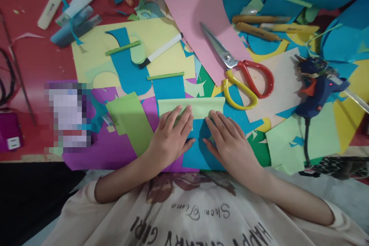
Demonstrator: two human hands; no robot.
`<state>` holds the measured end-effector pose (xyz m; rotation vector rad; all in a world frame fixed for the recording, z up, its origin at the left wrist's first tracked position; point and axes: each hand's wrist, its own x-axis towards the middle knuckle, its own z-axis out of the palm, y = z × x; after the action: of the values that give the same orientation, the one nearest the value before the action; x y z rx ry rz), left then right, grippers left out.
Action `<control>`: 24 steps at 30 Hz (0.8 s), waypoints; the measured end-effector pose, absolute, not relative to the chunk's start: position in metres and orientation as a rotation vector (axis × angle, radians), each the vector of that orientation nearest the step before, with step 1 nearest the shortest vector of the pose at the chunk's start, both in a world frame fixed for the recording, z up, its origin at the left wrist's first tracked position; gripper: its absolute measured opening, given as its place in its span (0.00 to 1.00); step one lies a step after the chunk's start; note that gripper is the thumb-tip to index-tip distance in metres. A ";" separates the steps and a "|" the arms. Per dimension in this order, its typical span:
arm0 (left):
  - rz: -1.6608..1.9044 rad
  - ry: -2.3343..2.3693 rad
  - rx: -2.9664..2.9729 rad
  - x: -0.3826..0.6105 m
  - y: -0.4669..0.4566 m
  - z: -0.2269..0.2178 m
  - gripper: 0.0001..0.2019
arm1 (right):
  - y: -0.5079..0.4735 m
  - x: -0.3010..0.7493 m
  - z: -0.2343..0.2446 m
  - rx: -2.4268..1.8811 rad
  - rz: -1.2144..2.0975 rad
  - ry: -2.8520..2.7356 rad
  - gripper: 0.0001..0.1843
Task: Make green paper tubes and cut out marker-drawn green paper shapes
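A strip of light green paper (201, 103) lies across the middle of the work area, its far edge curled over. My left hand (170, 134) rests on its left part, fingers stretched out and thumb apart. On the right part lie the fingertips of my right hand (230, 138), also stretched out flat. Blue paper (198, 150) lies beneath the strip and between my hands. Just beyond are two thin rolled green paper sticks, one (165, 76) near the strip and another (122, 48) farther left. Scissors (236, 69) with one red and one yellow handle lie to the right.
A blue glue gun (319, 88) with a lit red light sits at right. Several markers (53, 4) lie far left, more (259, 19) at far right. A white marker (161, 50) lies beyond the strip. Pink paper (190, 4) and many paper scraps cover the red table (23, 19).
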<state>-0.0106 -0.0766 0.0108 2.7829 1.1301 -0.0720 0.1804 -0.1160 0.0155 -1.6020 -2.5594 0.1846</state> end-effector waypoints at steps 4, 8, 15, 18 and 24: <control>-0.062 1.140 2.769 -0.009 -0.073 0.014 0.24 | -0.104 0.180 0.018 -1.565 0.067 -2.580 0.19; -0.141 1.166 2.739 -0.007 -0.071 0.016 0.24 | -0.092 0.177 0.017 -1.546 -0.089 -2.633 0.18; -0.187 1.183 2.718 -0.005 -0.065 0.023 0.23 | -0.080 0.170 0.013 -1.538 -0.098 -2.727 0.19; -0.027 1.173 2.772 -0.006 -0.060 0.022 0.20 | -0.077 0.169 0.009 -1.510 -0.054 -2.720 0.19; 0.134 1.272 2.827 -0.005 -0.055 0.010 0.16 | -0.071 0.169 0.000 -1.467 0.129 -2.698 0.19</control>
<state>-0.0046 -0.0550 0.0095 2.8268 1.2720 0.1337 0.1693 -0.0712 0.0001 -1.4672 -2.6981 0.1289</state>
